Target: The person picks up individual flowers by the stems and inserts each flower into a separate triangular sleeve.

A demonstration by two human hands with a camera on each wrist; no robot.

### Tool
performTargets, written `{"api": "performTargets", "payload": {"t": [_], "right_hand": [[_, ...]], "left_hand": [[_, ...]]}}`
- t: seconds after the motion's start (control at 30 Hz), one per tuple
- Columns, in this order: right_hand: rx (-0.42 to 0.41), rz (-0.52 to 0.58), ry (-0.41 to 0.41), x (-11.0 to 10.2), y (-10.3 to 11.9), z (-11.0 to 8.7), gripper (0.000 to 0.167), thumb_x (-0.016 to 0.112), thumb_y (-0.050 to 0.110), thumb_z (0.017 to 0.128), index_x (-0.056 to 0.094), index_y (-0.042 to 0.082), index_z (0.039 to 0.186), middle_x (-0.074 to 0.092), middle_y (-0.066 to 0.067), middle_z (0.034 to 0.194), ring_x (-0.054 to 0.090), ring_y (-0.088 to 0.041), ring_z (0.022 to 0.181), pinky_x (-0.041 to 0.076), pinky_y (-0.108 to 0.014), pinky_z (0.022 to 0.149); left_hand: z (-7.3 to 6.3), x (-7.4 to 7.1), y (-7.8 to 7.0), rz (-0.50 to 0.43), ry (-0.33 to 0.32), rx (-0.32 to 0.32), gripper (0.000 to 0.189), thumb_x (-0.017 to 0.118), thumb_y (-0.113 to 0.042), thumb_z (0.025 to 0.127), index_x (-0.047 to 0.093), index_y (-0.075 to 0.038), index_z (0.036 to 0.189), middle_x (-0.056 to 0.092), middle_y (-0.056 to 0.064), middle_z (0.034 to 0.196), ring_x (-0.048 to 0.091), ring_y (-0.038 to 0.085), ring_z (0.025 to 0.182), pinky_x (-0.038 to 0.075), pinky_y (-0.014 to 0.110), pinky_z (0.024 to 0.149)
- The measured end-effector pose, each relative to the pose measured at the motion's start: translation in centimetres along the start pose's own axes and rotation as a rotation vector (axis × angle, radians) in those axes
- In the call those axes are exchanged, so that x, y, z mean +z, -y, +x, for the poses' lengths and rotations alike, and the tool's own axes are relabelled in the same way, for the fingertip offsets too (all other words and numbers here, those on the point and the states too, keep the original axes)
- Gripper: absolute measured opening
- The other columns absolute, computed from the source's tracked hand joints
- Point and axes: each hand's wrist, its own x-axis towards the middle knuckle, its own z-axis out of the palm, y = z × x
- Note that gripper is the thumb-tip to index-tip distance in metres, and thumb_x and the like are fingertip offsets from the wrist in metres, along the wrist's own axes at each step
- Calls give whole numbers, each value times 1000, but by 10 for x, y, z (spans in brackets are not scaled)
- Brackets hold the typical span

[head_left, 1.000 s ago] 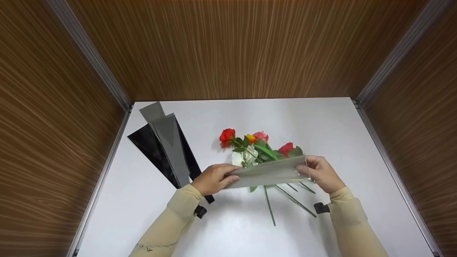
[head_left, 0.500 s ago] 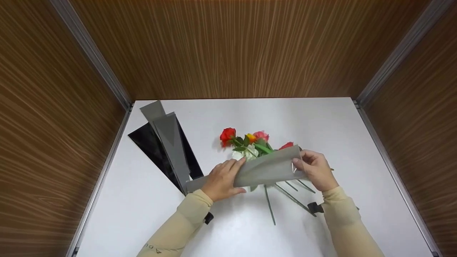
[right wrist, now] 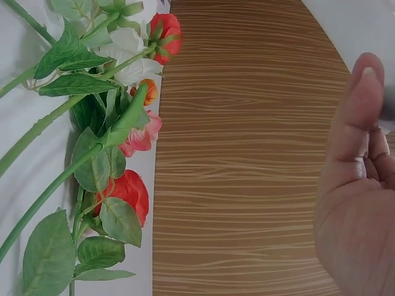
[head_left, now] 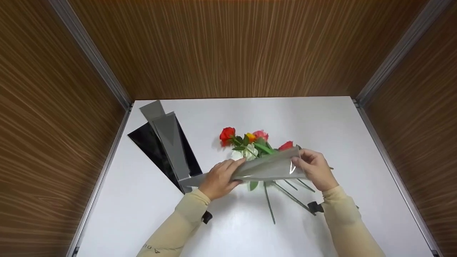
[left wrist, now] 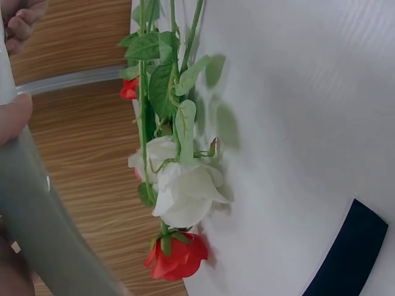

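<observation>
In the head view, a folded grey translucent wrapping sheet [head_left: 266, 167] is held above the flower stems. My left hand [head_left: 219, 180] grips it left of its middle, and one end sticks out leftward past the hand. My right hand [head_left: 316, 169] pinches the right end between thumb and fingers. Beneath and behind the sheet lie loose flowers: a red rose [head_left: 227, 136], a yellow-orange bloom [head_left: 250, 137], a pink one [head_left: 261, 135] and another red one [head_left: 286, 145]. A white rose [left wrist: 185, 194] shows well in the left wrist view. The sheet hides part of the leaves and stems.
Grey wrapping sheets [head_left: 170, 141] and black ones [head_left: 148, 144] lie overlapped at the left of the white table [head_left: 357, 142]. Green stems [head_left: 270, 207] reach toward the front. Wood-grain panels [head_left: 242, 50] stand at the back and both sides.
My left hand has shifted along the sheet, so its left end now extends past the hand. My right hand has moved slightly left. The sheet's near edge has become more rounded. The flowers stay put.
</observation>
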Motion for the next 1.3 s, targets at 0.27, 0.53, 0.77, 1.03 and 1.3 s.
{"api": "performTargets", "payload": {"t": [0.27,0.53,0.77,1.03,1.3], "right_hand": [[16,-20,23,0,1,1,26,65,19,93,65,-5,102,66,-15,97,64,-25,85,55,-32,69],[8,-41,17,1,4,2,27,65,20,93,65,-5,102,65,-12,93,62,-19,83,54,-31,72],[18,29,12,-5,5,0,35,50,26,102,62,-7,104,60,-9,82,61,-19,71,53,-32,63],[74,-47,-37,-14,-10,-1,40,53,35,99,63,-4,103,61,-25,88,62,-23,66,56,-38,64],[80,-405,-42,-20,-35,-1,24,64,26,94,67,3,99,66,-11,85,61,-22,72,52,-27,61]], "left_hand": [[-2,-5,5,-89,-38,-23,70,80,-33,79,48,-17,139,61,0,110,59,15,98,49,36,88],[0,-4,5,-76,-40,-29,72,82,-30,77,47,-17,140,61,1,110,59,17,99,49,36,88],[-2,-9,12,-121,-95,-80,74,83,-22,76,48,-9,139,65,5,112,61,20,102,48,39,91],[-4,-18,21,-188,-199,-170,75,86,-22,73,50,-11,138,63,4,105,61,19,93,50,39,85],[-9,-22,26,-190,-237,-219,77,86,-23,72,49,-15,139,62,4,107,60,19,94,50,40,83]]}}
